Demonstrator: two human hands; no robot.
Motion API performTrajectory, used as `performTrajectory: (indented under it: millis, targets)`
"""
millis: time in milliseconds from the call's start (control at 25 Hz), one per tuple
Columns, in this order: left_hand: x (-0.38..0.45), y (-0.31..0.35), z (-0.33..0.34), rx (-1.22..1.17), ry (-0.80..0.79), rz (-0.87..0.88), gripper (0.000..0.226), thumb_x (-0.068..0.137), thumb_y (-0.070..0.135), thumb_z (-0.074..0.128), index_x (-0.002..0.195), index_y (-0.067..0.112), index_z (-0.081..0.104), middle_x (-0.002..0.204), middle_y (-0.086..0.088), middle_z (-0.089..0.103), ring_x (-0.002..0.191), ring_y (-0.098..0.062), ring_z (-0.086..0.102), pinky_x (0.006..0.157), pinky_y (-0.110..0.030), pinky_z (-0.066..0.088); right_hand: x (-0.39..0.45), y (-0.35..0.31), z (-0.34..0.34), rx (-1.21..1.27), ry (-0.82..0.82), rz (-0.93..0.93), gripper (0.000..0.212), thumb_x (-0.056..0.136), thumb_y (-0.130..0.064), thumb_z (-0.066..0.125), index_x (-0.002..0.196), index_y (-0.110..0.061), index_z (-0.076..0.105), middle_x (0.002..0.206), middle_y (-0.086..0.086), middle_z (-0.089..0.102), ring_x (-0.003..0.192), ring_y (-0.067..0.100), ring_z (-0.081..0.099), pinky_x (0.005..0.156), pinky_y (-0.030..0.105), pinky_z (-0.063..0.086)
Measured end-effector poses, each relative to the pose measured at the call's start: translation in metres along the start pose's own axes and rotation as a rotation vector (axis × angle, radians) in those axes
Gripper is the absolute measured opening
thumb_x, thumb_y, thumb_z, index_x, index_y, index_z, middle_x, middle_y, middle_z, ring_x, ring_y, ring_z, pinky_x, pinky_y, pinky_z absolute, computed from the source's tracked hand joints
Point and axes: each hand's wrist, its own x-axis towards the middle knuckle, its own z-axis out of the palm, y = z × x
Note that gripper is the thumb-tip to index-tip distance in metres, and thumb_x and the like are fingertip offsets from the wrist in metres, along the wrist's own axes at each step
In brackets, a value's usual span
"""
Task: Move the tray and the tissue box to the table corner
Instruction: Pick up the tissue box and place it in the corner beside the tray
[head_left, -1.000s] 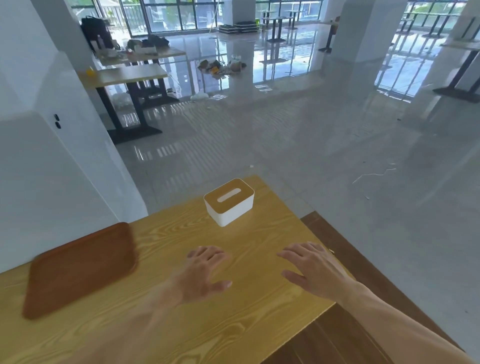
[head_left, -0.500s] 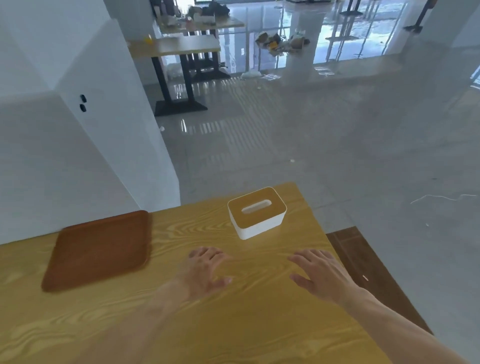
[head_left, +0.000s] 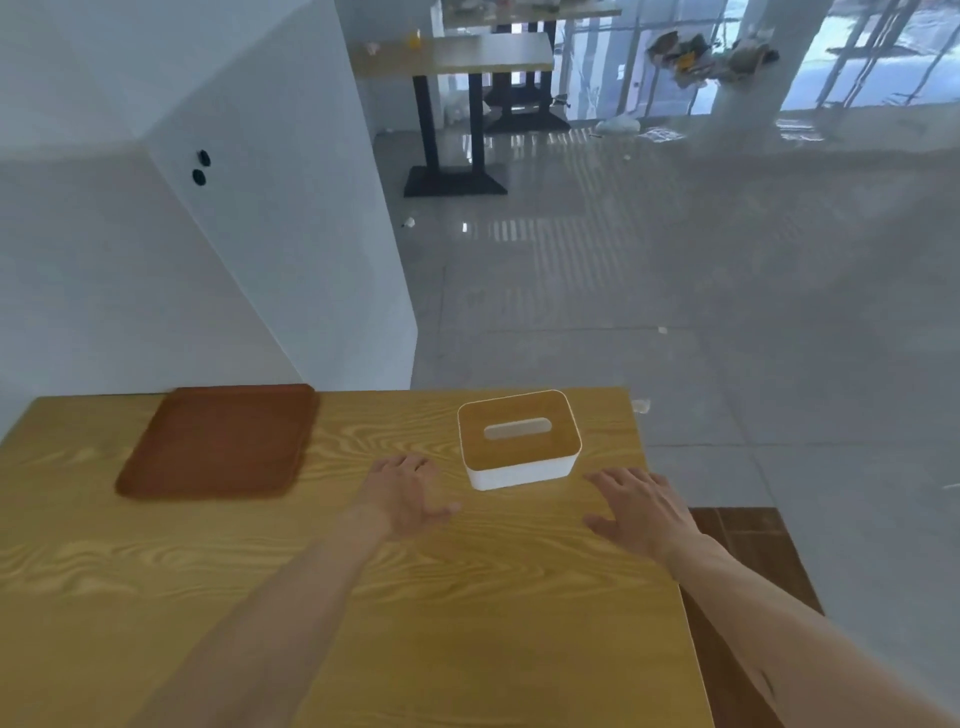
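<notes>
A white tissue box (head_left: 519, 441) with a wooden lid and a slot stands near the far right corner of the wooden table (head_left: 415, 597). A flat brown tray (head_left: 218, 441) lies at the table's far left, against the wall side. My left hand (head_left: 410, 496) hovers open just left of the box's near side, fingers spread. My right hand (head_left: 639, 506) is open too, to the right of the box near the table's right edge. Neither hand touches the box or the tray.
A white wall corner (head_left: 291, 234) rises behind the table's far edge. Grey tiled floor (head_left: 675, 312) stretches beyond. A brown bench or seat (head_left: 748, 551) sits by the table's right side. Other tables (head_left: 457, 57) stand far back.
The view swung left and down, so tray and box sit more central. Both hands moved forward, closer to the tissue box, still open.
</notes>
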Motion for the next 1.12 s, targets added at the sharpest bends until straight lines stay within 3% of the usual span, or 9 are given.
performTrajectory:
  millis: [200,440,840,1000,1120]
  targets:
    - [0.037,0.020,-0.025,-0.023,-0.009,-0.033,0.092,0.078,0.080,0.042,0.152,0.032,0.018,0.160,0.002,0.021,0.146,-0.023,0.017,0.117,-0.048,0.015,0.050,0.010,-0.025,-0.057,-0.062,-0.071,0.096,0.085,-0.066,0.061,0.157,-0.031,0.010,0.166,-0.001,0.020,0.152,0.030,0.013,0.119,0.052,0.023]
    - [0.086,0.029,-0.040,-0.022,-0.133,0.021,0.114,0.070,0.087,0.048,0.152,0.036,-0.012,0.162,0.008,-0.016,0.148,-0.018,-0.014,0.117,-0.056,-0.002,0.104,0.002,-0.033,-0.127,-0.201,-0.115,0.123,0.074,-0.071,0.069,0.154,-0.036,-0.019,0.166,0.001,-0.019,0.150,0.035,-0.018,0.120,0.063,-0.001]
    - [0.119,0.030,-0.013,-0.097,-0.188,0.061,0.137,0.054,0.083,0.065,0.148,0.036,-0.023,0.159,0.006,-0.027,0.146,-0.018,-0.019,0.117,-0.054,-0.007,0.152,-0.005,-0.017,-0.125,-0.238,-0.192,0.138,0.062,-0.073,0.076,0.152,-0.036,-0.023,0.164,0.000,-0.026,0.149,0.030,-0.026,0.119,0.066,-0.004]
    - [0.121,0.029,-0.008,-0.109,-0.150,0.081,0.137,0.052,0.084,0.064,0.149,0.035,-0.020,0.161,0.005,-0.018,0.148,-0.019,-0.012,0.118,-0.053,-0.003,0.157,-0.005,-0.010,-0.118,-0.198,-0.214,0.133,0.067,-0.066,0.077,0.154,-0.034,-0.017,0.167,0.001,-0.018,0.151,0.030,-0.018,0.120,0.063,0.002]
    - [0.120,0.033,-0.012,-0.072,-0.103,0.105,0.134,0.052,0.084,0.063,0.151,0.032,-0.012,0.161,0.000,-0.003,0.147,-0.026,0.001,0.117,-0.050,0.006,0.156,-0.005,-0.012,-0.106,-0.154,-0.233,0.131,0.064,-0.062,0.081,0.155,-0.032,-0.008,0.167,0.006,0.000,0.152,0.032,0.000,0.121,0.057,0.017]
